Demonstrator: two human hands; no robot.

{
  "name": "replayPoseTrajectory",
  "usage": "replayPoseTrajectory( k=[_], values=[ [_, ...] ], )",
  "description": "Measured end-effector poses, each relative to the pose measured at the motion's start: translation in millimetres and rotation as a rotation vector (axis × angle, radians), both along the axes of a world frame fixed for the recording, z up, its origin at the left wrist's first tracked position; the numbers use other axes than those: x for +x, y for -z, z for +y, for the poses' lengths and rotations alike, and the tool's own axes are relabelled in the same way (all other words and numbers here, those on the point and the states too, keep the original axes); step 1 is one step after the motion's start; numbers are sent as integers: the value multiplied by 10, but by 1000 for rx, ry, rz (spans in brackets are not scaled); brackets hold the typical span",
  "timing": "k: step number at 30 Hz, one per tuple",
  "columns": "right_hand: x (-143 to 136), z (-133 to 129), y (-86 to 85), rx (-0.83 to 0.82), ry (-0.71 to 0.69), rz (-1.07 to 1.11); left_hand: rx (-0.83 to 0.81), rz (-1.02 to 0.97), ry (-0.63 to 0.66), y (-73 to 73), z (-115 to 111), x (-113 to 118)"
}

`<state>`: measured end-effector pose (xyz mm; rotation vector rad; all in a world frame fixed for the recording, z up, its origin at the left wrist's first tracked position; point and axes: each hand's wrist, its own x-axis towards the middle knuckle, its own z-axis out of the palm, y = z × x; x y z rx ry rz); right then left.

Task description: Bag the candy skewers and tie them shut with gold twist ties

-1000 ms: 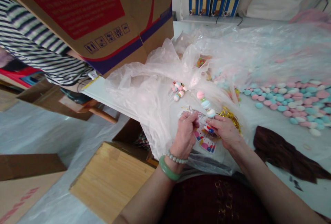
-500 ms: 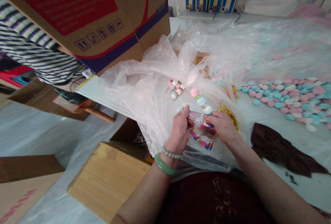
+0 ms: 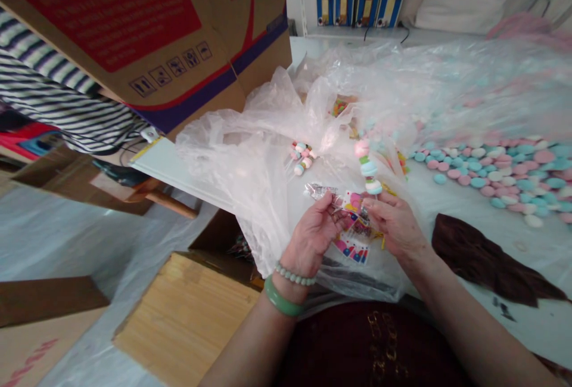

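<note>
- Counter (image 3: 531, 327): left edge runs diagonally, overhung by a crumpled plastic sheet (image 3: 263, 196); the sheet spans from that edge to the left hand.
- Left hand (image 3: 315, 229), one: fingers half curled at one printed bag (image 3: 352, 201); firmness of grip cannot be told.
- Right hand (image 3: 395, 223), one: fingers pinched around the lower end of one candy stick (image 3: 369, 167), which stands up above the counter, just beyond the bag; three large pieces visible (pink, blue, white).
- Narrow gap between right wrist and one brown cloth (image 3: 487, 259).
- Small heap of candy sticks (image 3: 302, 158): well apart from both hands; count unclear.
- Loose candies (image 3: 504, 172): too many to count, right of the hands.
- Cardboard box (image 3: 179, 35): one, at the counter's left edge.
</note>
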<state>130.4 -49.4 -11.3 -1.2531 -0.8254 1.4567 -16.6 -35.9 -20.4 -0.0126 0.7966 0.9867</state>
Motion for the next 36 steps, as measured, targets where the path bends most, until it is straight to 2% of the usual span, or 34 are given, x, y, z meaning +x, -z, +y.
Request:
replayPoseTrajectory(
  k=[3,13,15,18,20,24,27,32,36],
  values=[
    [-51,-30,11,-5,6,-15,-17,-19,17,9,-17,16],
    [-26,9,215,122,81,-332,71,125,27,-54,-83,158],
    [-70,19,206,55,117,-236,62,154,-5,-62,-90,185],
    [-125,40,143,-112,149,42,52,144,-35,-46,-87,195],
    [-110,41,84,-136,152,77,13,105,-53,-22,-63,164],
    [74,-34,3,7,92,-139,-95,58,-178,-7,24,-4],
    [242,-147,-8,54,26,-297,-119,29,-257,-47,72,-160],
    [321,-343,-28,219,-122,-630,-109,-13,-265,-107,91,-318],
    [252,-435,-47,392,-123,-719,-41,-49,-266,-106,91,-364]
  ],
)
